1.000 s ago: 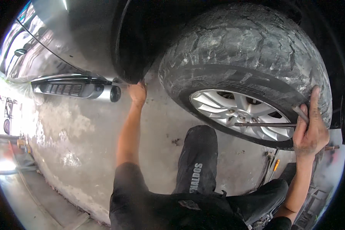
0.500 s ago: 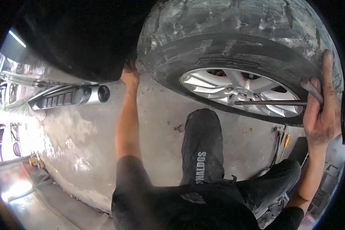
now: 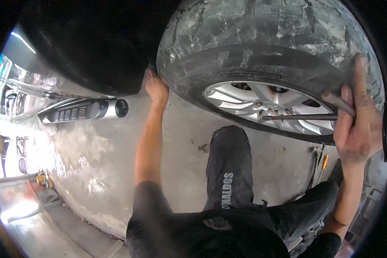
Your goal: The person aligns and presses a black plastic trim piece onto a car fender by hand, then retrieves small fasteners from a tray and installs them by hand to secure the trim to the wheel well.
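A large dusty tire (image 3: 253, 60) on a silver alloy wheel (image 3: 232, 96) fills the upper right, tread toward the top. At the tire's left edge is my left hand (image 3: 158, 89), fingers bent in against it; the fingertips are partly hidden in shadow. My right hand (image 3: 357, 124) presses on the tire's right side with its index finger stretched up the tread. Held between its thumb and fingers is a bent metal lug wrench (image 3: 303, 117), whose long bar crosses the wheel face toward the lug nuts.
A dark car body (image 3: 86, 47) overhangs the upper left, with a silver bumper piece (image 3: 79, 112) below it. My knee (image 3: 230, 159) is under the wheel. A screwdriver with an orange handle (image 3: 325, 161) lies at the right, and a yellow tool (image 3: 41, 179) at far left.
My left hand has shifted slightly right, closer against the tire. My right hand has moved a little left with the lug wrench. The tire appears slightly turned, and the view has shifted a little.
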`<state>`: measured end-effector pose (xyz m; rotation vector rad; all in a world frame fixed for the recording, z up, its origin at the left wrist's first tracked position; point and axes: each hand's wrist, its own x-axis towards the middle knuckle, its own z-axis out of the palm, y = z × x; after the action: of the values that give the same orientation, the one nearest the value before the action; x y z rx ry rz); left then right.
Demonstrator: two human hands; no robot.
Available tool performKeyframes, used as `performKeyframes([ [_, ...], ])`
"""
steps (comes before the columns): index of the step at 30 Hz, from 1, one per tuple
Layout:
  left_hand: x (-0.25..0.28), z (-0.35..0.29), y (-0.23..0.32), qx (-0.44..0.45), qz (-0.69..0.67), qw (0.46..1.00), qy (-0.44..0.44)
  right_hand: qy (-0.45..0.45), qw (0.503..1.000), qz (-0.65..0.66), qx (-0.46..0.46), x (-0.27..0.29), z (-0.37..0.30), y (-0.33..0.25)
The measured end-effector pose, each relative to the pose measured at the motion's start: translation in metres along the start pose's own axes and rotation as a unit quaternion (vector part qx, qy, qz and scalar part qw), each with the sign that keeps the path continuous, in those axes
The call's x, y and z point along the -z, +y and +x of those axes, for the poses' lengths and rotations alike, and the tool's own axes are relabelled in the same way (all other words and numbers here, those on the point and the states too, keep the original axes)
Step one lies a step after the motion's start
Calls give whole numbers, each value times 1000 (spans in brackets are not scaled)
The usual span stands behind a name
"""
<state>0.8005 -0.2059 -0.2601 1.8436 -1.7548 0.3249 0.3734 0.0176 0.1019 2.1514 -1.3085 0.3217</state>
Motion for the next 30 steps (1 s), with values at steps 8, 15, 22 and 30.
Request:
performKeyframes([
  [8, 54, -15, -2, 12, -157, 980, -125, 3, 999, -10, -30, -5, 0, -12],
  [15, 117, -12, 31, 92, -408, 878, -233, 125, 991, -35, -17, -2, 11, -17],
  [22, 129, -41, 19, -1, -262, 941, -215, 150, 988, -22, -12, -5, 13, -18],
  [30, 107, -91, -2, -103, -109, 973, -174, 132, 991, -23, -24, -3, 11, -19],
])
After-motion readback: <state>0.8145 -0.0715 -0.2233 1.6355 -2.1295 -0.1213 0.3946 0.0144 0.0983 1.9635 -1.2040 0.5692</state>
